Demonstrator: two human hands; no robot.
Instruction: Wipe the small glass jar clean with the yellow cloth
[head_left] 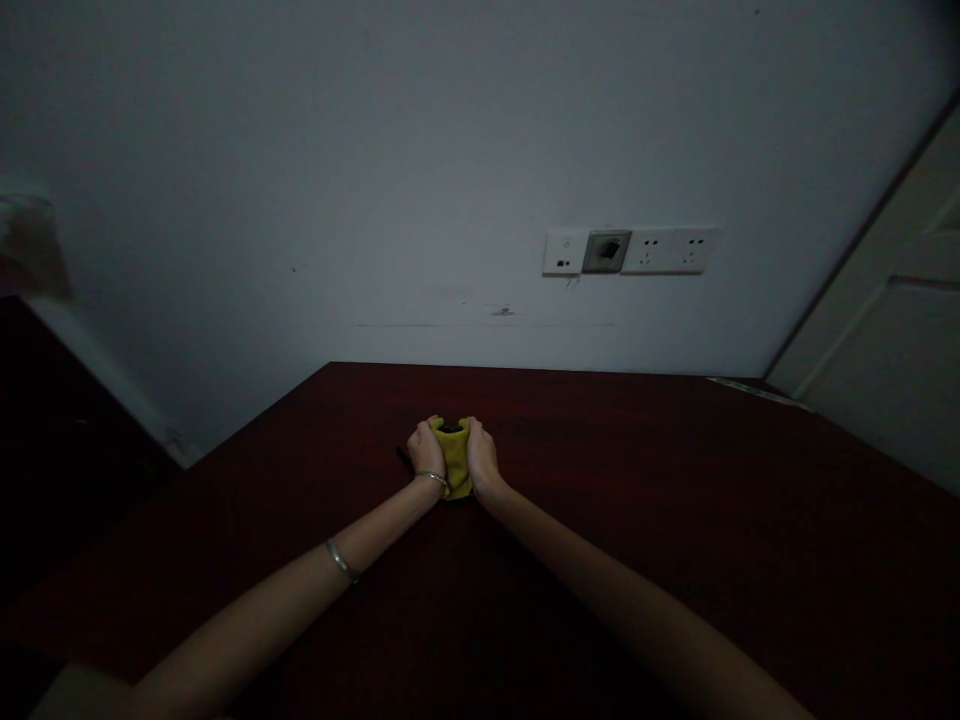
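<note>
Behind the grip, a dk red wooden table (637,450) runs back to a pale wall (420,150) w/ scuff marks just above the table's far edge. Up & to the right of the grip, on that wall: a white wall plate (564,252), then a grey sq. plate (607,251) w/ a dark centre, then a white double socket (667,250), all in one row. Far right of the grip, a white panelled door (892,290); near its foot a thin pale strip (757,393) along the table edge. Well left of the grip, dk furniture (67,430), & above it a pale-and-brown object (30,245), blurred & cut off, can't ID.

Light's v. dim. Palms hide both sides of the cloth; a dk bit (405,458) pokes out just left of the grip, prob. a strap or cord, can't be sure. Pale patch (82,695) at the bottom-left corner, cut off, unclear.

The yellow-green cloth item (457,462) is on the table, btwn L hand (427,450) & R hand (481,452): soft, creased, dk along the near bottom edge, dk gap at the far end. Both hands are clasped round its sides, fingers curled at the far end. L wrist has a bracelet (432,475), forearm a silver bangle (341,562).
</note>
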